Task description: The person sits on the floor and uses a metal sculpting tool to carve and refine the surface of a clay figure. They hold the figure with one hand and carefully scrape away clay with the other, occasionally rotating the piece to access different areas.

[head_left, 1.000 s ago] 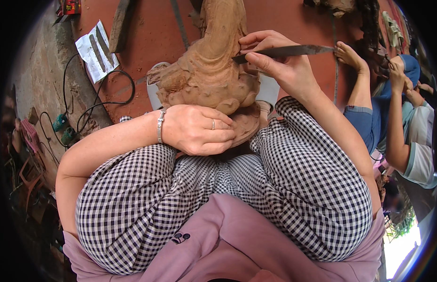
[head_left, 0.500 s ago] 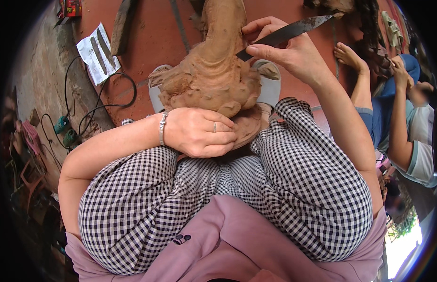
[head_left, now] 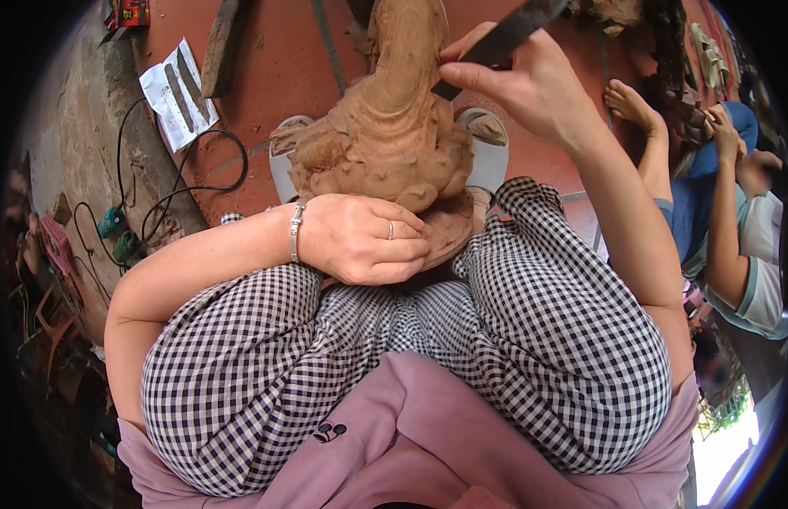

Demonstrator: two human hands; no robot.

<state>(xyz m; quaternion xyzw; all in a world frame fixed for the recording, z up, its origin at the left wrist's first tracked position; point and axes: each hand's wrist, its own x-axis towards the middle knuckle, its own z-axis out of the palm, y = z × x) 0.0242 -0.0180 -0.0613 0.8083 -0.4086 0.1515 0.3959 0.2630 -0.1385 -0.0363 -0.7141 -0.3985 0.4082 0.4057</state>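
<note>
A brown wooden carving (head_left: 385,140) stands between my knees, with a curved upright stem, carved folds and a petal-like lower part above a round base (head_left: 452,227). My left hand (head_left: 360,240), wearing a ring and a bracelet, curls round the near left side of the base; its fingertips are partly hidden. In my right hand (head_left: 538,89) is a flat dark metal blade (head_left: 514,32), pinched between thumb and fingers. Its lower end meets the right side of the carving, and its upper end runs to the top of the picture.
Two similar strips lie on white paper (head_left: 175,119) at the left, near a looped black cable (head_left: 245,161). A long wooden block (head_left: 219,55) rests on the red tiled floor. White footwear (head_left: 487,157) flanks the carving. Another person (head_left: 725,199) sits at the right.
My right hand has moved slightly up, and the blade has swung steeper, its upper end now nearer the top edge. My left hand stays on the base.
</note>
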